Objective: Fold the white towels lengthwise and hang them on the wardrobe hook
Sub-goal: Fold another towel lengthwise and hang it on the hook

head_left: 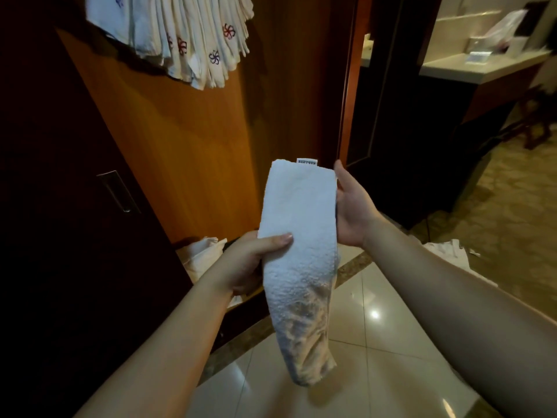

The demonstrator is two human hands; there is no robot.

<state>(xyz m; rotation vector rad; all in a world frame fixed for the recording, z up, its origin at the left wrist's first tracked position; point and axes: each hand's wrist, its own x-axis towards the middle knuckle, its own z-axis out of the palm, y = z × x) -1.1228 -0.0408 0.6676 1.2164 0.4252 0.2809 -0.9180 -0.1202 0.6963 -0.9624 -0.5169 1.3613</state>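
Note:
A white towel (300,236), folded into a long narrow strip with a small label at its top edge, hangs in front of me between both hands. My left hand (250,260) grips its left edge, thumb across the front. My right hand (351,206) holds the right edge from behind, thumb up beside the top corner. The towel's lower end droops towards the floor. Several white towels with red and blue flower marks (180,34) hang in a bunch high on the orange wooden wardrobe panel (187,140); the hook itself is hidden.
A dark wardrobe door with a metal handle (116,191) stands at left. Loose white cloths lie at the wardrobe's foot (202,254) and on the floor at right (449,251). Glossy tiles (376,342) lie below; a counter (482,67) is at the far right.

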